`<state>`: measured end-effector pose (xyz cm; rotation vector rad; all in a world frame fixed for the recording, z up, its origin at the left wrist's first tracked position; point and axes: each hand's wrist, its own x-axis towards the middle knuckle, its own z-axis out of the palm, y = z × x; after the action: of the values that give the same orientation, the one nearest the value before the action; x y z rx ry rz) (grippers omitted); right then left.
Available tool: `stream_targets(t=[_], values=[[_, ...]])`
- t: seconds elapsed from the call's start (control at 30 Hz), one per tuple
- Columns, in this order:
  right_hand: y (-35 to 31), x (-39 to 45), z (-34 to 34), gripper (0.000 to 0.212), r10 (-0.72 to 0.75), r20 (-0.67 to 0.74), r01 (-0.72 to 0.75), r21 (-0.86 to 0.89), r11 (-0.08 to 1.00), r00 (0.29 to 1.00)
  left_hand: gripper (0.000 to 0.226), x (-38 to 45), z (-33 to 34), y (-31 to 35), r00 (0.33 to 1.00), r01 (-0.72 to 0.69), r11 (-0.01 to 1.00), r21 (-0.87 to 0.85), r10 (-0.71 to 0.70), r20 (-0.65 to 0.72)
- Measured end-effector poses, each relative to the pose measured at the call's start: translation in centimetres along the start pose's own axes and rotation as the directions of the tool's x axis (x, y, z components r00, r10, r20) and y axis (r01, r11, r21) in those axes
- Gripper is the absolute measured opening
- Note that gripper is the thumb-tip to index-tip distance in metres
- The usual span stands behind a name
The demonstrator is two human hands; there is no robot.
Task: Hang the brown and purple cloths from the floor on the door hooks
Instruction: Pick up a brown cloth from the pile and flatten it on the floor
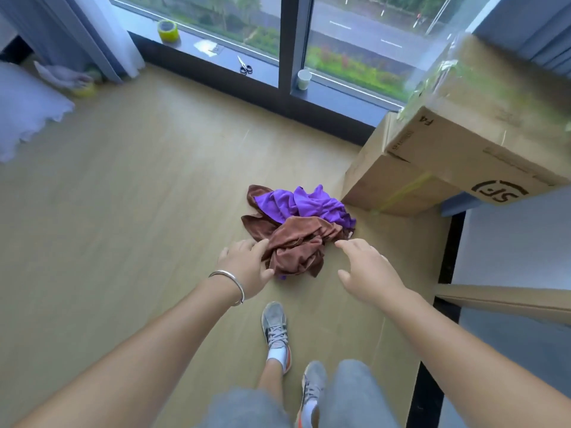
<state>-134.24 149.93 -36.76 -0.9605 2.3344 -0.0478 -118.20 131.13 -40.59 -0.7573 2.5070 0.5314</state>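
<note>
A crumpled brown cloth (293,245) lies on the wooden floor with a purple cloth (302,203) bunched on top of its far part. My left hand (244,270), with a silver bracelet at the wrist, reaches down at the brown cloth's left edge, fingers extended and touching its folds. My right hand (367,270) hovers just right of the pile, fingers spread and holding nothing. No door hooks are in view.
Stacked cardboard boxes (432,162) stand right of the cloths. A window sill at the back holds a yellow tape roll (168,30), scissors (244,67) and a paper cup (304,79). A white pillow (24,112) lies at left. My feet (278,332) are just behind the pile.
</note>
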Motion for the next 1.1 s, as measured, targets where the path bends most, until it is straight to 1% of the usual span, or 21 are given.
stream_targets(t=[0.13, 0.27, 0.4, 0.5, 0.57, 0.67, 0.77, 0.9, 1.0, 1.1], values=[[2.0, 6.7, 5.1, 0.06, -0.002, 0.096, 0.006, -0.033, 0.999, 0.995, 0.062, 6.3, 5.0, -1.9, 0.999, 0.021, 0.998, -0.053, -0.02, 0.033], [4.6, 13.4, 11.5, 0.058, -0.032, 0.188, 0.051, -0.097, 0.994, 0.982, 0.057, 12.1, 11.9, -3.7, 0.995, 0.031, 0.998, -0.052, -0.026, 0.101], [7.3, 20.7, 18.1, 0.054, -0.108, 0.202, 0.133, -0.119, 0.984, 0.974, 0.037, 18.1, 19.2, -5.7, 0.983, 0.023, 0.998, -0.062, -0.011, 0.185], [9.2, 26.2, 22.9, 0.045, -0.174, 0.199, 0.202, -0.134, 0.97, 0.965, 0.032, 22.8, 24.6, -6.9, 0.972, -0.005, 1.0, -0.023, 0.011, 0.236], [10.2, 29.9, 26.1, 0.042, -0.22, 0.186, 0.248, -0.145, 0.958, 0.958, 0.031, 26.1, 27.8, -7.4, 0.968, -0.013, 0.999, -0.034, 0.021, 0.248], [11.5, 34.9, 30.3, 0.042, -0.277, 0.17, 0.305, -0.166, 0.938, 0.946, 0.029, 30.6, 32.2, -7.7, 0.973, -0.027, 0.997, -0.068, 0.042, 0.227], [12.5, 39.1, 34.3, 0.036, -0.332, 0.182, 0.36, -0.156, 0.92, 0.926, 0.035, 34.5, 36.3, -7.7, 0.975, -0.039, 0.994, -0.107, 0.062, 0.214], [13.6, 42.8, 38.3, 0.039, -0.414, 0.208, 0.45, -0.172, 0.876, 0.886, 0.044, 38.7, 40.4, -8.2, 0.982, -0.118, 0.981, -0.154, 0.138, 0.128], [14.1, 44.7, 39.8, 0.037, -0.466, 0.185, 0.501, -0.273, 0.821, 0.865, 0.046, 41.0, 42.2, -8.9, 0.985, -0.168, 0.979, -0.117, 0.17, 0.008], [13.9, 45.7, 40.3, 0.03, -0.468, 0.202, 0.51, -0.351, 0.786, 0.86, 0.047, 42.3, 43.0, -9.4, 0.993, -0.119, 0.993, -0.016, 0.119, -0.03]])
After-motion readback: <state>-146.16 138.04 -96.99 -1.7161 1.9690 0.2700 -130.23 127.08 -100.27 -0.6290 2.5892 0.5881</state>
